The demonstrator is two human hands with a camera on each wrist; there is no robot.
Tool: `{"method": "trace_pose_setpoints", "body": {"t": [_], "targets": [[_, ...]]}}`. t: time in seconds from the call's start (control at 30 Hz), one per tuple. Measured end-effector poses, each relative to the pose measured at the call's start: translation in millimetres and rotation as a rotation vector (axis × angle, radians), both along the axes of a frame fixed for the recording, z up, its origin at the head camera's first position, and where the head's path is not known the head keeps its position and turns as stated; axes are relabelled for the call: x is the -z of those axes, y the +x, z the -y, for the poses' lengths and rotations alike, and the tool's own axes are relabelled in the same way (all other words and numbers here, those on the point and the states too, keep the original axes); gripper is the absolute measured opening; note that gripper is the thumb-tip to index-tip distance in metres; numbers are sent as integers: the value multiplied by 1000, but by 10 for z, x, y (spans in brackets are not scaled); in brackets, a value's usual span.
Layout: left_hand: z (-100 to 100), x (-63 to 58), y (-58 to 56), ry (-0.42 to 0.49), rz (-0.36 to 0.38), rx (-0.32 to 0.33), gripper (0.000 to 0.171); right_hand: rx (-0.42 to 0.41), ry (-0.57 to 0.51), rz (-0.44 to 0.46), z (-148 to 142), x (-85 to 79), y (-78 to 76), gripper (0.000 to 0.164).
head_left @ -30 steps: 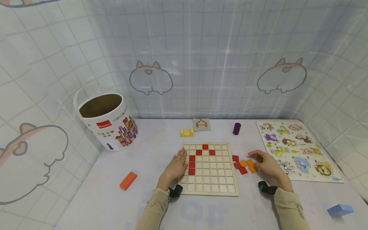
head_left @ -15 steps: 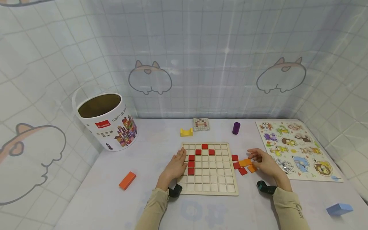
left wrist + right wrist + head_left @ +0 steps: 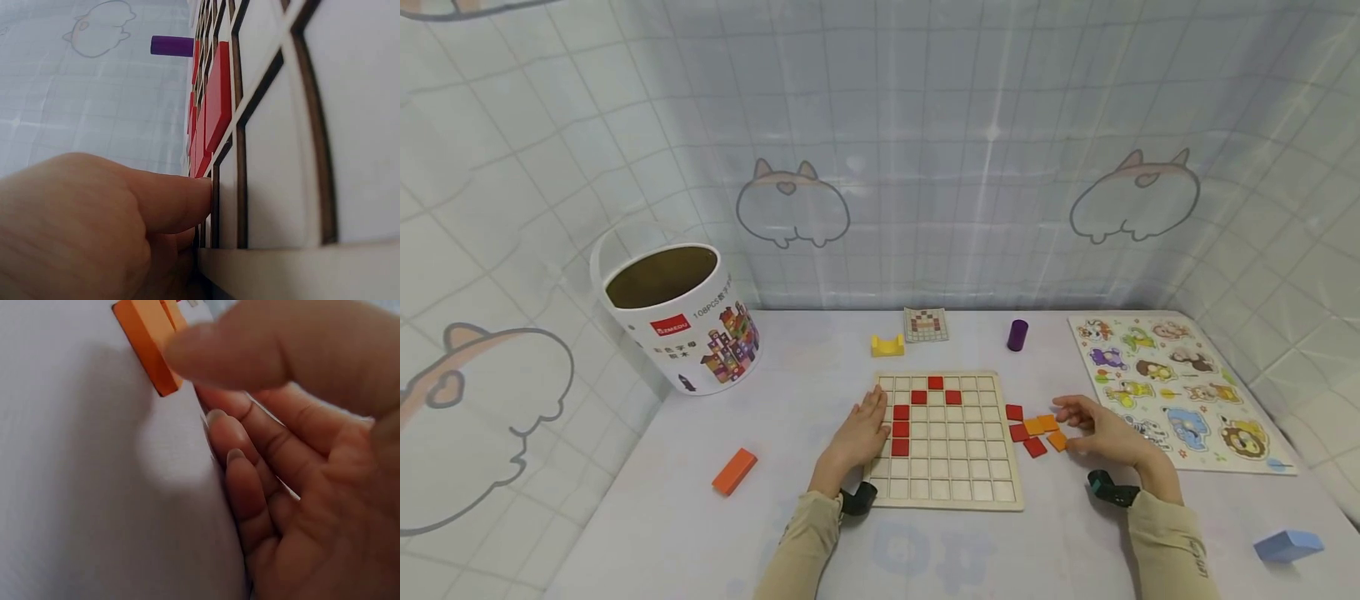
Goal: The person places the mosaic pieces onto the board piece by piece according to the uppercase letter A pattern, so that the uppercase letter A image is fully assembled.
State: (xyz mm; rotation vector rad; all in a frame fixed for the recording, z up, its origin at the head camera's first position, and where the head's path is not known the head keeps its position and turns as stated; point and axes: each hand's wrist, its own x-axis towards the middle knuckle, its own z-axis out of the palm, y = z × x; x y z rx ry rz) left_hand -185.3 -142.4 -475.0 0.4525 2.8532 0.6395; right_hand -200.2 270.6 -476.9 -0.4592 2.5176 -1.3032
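In the head view a square wooden grid board (image 3: 957,468) lies on the table, with several red tiles (image 3: 900,429) set in its cells. My left hand (image 3: 857,433) rests along the board's left edge, fingers straight. In the left wrist view its thumb (image 3: 178,199) touches the board beside the red tiles. Right of the board lie loose red tiles (image 3: 1035,448) and orange tiles (image 3: 1057,441). Beside them my right hand (image 3: 1112,435) holds nothing, its fingers loosely bent. The right wrist view has the thumb (image 3: 231,353) in front of an orange tile (image 3: 145,347); contact is unclear.
A small pattern card (image 3: 927,325), a yellow block (image 3: 887,346) and a purple cylinder (image 3: 1017,336) are behind the board. At left stand a bucket (image 3: 700,346) and an orange-red block (image 3: 734,472). An animal puzzle board (image 3: 1180,392) and a blue block (image 3: 1288,547) are at right.
One orange tile has slid slightly left against its neighbour. My right hand has since drawn back a little to the right, away from the tiles. The left hand stays put.
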Motion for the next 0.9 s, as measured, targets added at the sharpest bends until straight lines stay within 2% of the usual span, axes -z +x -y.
{"method": "trace_pose_setpoints", "body": {"t": [0.2, 0.5, 0.7, 0.9], "targets": [[0, 7, -7, 4, -1, 0, 60, -12, 39, -35, 53, 22, 5, 69], [0, 23, -6, 15, -5, -7, 60, 139, 62, -113, 164, 123, -71, 52], [3, 18, -8, 13, -8, -2, 60, 147, 55, -110, 130, 152, -82, 55], [1, 13, -8, 10, -3, 0, 60, 190, 55, -130, 163, 123, -79, 48]]}}
